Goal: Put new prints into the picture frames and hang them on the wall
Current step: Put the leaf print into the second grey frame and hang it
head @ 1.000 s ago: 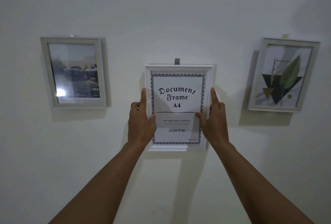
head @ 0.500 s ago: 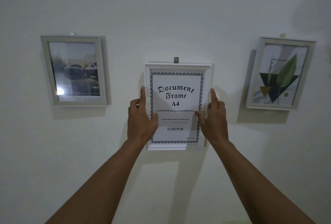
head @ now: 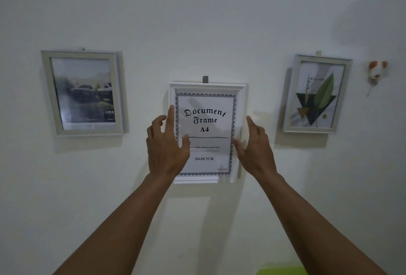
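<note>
Reading "Document Frame A4" and "21x29.7CM" on the insert sheet (head: 205, 147) in the white frame (head: 207, 87); showing "SMA" at the lower right corner of the left print (head: 84, 90).

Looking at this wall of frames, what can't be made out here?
Head view only.
Whether the white frame hangs on the hook: the frame's top rail hides the join.
Small print on its sheet: too small, partly behind the left hand and the blurred right hand.
The green thing: cut off by the bottom edge.
The wall ornament at far right: too small and dim to identify.
</note>
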Demonstrator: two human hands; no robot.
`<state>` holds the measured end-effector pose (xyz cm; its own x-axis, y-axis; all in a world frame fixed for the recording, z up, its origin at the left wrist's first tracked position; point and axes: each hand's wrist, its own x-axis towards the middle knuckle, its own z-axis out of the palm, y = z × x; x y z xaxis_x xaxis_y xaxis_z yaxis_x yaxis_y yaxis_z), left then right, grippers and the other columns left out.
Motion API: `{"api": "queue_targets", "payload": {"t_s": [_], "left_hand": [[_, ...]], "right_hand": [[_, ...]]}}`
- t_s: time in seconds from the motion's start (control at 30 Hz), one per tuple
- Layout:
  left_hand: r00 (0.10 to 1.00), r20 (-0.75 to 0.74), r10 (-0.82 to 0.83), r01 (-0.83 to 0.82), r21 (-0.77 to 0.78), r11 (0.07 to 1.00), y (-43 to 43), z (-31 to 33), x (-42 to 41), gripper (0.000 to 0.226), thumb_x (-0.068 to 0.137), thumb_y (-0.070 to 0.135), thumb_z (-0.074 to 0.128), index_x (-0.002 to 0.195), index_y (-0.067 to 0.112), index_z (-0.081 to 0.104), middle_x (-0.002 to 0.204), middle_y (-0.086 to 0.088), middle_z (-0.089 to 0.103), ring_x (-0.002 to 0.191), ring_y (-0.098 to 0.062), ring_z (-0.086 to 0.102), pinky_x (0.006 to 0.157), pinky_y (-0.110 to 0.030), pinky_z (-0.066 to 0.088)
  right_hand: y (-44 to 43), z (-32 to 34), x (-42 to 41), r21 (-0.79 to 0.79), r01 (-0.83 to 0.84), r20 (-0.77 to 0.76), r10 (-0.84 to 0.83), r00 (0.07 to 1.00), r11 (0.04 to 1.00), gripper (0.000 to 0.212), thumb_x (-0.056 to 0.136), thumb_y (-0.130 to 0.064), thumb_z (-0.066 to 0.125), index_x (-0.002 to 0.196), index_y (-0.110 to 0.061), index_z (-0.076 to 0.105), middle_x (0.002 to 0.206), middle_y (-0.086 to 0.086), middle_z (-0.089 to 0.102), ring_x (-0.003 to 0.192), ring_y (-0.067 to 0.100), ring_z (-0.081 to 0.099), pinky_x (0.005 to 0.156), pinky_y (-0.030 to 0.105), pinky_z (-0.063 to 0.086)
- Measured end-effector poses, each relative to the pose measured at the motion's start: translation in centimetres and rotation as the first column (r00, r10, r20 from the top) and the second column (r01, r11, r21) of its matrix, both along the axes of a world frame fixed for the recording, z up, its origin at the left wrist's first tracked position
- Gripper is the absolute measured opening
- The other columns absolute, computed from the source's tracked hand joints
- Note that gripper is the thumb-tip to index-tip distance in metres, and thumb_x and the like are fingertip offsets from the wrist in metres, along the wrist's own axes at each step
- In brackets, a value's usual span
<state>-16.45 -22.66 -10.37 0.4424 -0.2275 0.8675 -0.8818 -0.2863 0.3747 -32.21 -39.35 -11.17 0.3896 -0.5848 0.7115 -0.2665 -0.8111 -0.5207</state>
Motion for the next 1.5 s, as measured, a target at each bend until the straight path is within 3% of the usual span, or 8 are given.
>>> {"api": "queue_targets", "payload": {"t_s": [0.17, 0.33, 0.53, 0.77, 1.03, 1.2, 1.3, 1.5], "left_hand": [[0.985, 0.121, -0.122, 0.121, 0.012, 0.993, -0.2, 2.7, -4.3, 0.068, 0.088, 0.031, 0.064, 0.149, 0.027, 0.034, 0.128, -0.005, 0.049, 0.115, -0.023, 0.047, 0.092, -0.037, 0.045], [0.913, -0.027, -0.407, 0.407, 0.110, 0.907, -3.0, 4.3, -9.9, 0.054, 0.090, 0.030, 0.062, 0.141, 0.026, 0.045, 0.124, -0.001, 0.054, 0.116, -0.019, 0.051, 0.091, -0.029, 0.040], [0.832, -0.148, -0.534, 0.554, 0.204, 0.807, -8.3, 4.8, -14.9, 0.054, 0.088, 0.033, 0.064, 0.139, 0.030, 0.046, 0.118, 0.002, 0.056, 0.106, -0.015, 0.056, 0.089, -0.031, 0.045], [0.838, -0.180, -0.515, 0.538, 0.112, 0.836, -17.4, 6.9, -17.6, 0.066, 0.089, 0.029, 0.066, 0.146, 0.029, 0.033, 0.129, -0.004, 0.052, 0.114, -0.018, 0.054, 0.091, -0.030, 0.044], [0.894, -0.225, -0.388, 0.403, 0.027, 0.915, -24.5, 7.9, -17.0, 0.066, 0.093, 0.022, 0.057, 0.149, 0.034, 0.023, 0.127, -0.003, 0.057, 0.111, -0.022, 0.058, 0.095, -0.042, 0.050], [0.874, -0.257, -0.413, 0.422, -0.022, 0.906, -26.0, 7.5, -17.1, 0.068, 0.096, 0.006, 0.053, 0.151, 0.035, 0.024, 0.120, 0.005, 0.060, 0.098, -0.013, 0.059, 0.080, -0.025, 0.047], [0.866, -0.274, -0.419, 0.422, -0.053, 0.905, -26.2, 7.4, -17.5, 0.069, 0.096, 0.003, 0.053, 0.150, 0.038, 0.027, 0.118, 0.005, 0.061, 0.091, -0.008, 0.056, 0.074, -0.020, 0.044], [0.858, -0.271, -0.435, 0.426, -0.095, 0.900, -25.6, 8.5, -18.6, 0.071, 0.096, 0.004, 0.053, 0.149, 0.042, 0.026, 0.122, -0.002, 0.060, 0.095, -0.014, 0.058, 0.083, -0.035, 0.055]], "right_hand": [[1.7, 1.4, -4.9, -0.045, 0.066, -0.094, -0.070, 0.993, 0.997, 0.062, 0.098, -0.032, 0.055, 0.153, -0.020, 0.027, 0.150, 0.005, 0.038, 0.137, 0.023, 0.038, 0.107, 0.038, 0.038], [2.0, 2.4, -12.2, -0.042, 0.204, -0.162, -0.208, 0.964, 0.978, 0.059, 0.098, -0.032, 0.055, 0.150, -0.018, 0.032, 0.152, 0.007, 0.038, 0.138, 0.025, 0.038, 0.107, 0.039, 0.038], [-2.1, 4.9, -19.6, 0.027, 0.300, -0.181, -0.290, 0.940, 0.954, 0.061, 0.097, -0.030, 0.057, 0.151, -0.019, 0.032, 0.148, 0.010, 0.042, 0.133, 0.027, 0.044, 0.105, 0.037, 0.038], [-12.6, 7.1, -20.7, 0.104, 0.252, -0.164, -0.233, 0.959, 0.962, 0.073, 0.097, -0.036, 0.057, 0.157, -0.020, 0.017, 0.155, 0.012, 0.033, 0.141, 0.028, 0.035, 0.111, 0.040, 0.033], [-21.4, 7.3, -17.6, 0.231, 0.066, 0.028, -0.075, 0.997, 0.971, 0.081, 0.093, -0.040, 0.063, 0.156, -0.028, 0.012, 0.147, 0.012, 0.044, 0.133, 0.029, 0.046, 0.105, 0.050, 0.045], [-23.8, 6.9, -16.2, 0.217, -0.009, 0.143, -0.023, 0.989, 0.976, 0.072, 0.098, -0.023, 0.056, 0.156, -0.029, 0.014, 0.124, 0.004, 0.061, 0.107, 0.018, 0.058, 0.075, 0.025, 0.052], [-24.2, 6.7, -16.3, 0.213, -0.067, 0.199, 0.024, 0.980, 0.975, 0.075, 0.098, -0.017, 0.058, 0.156, -0.032, 0.013, 0.130, 0.004, 0.060, 0.113, 0.017, 0.058, 0.082, 0.024, 0.048], [-23.3, 8.0, -17.9, 0.164, -0.108, 0.252, 0.064, 0.966, 0.981, 0.074, 0.097, -0.015, 0.060, 0.155, -0.035, 0.019, 0.122, -0.004, 0.059, 0.095, 0.005, 0.059, 0.076, 0.024, 0.052]]}}
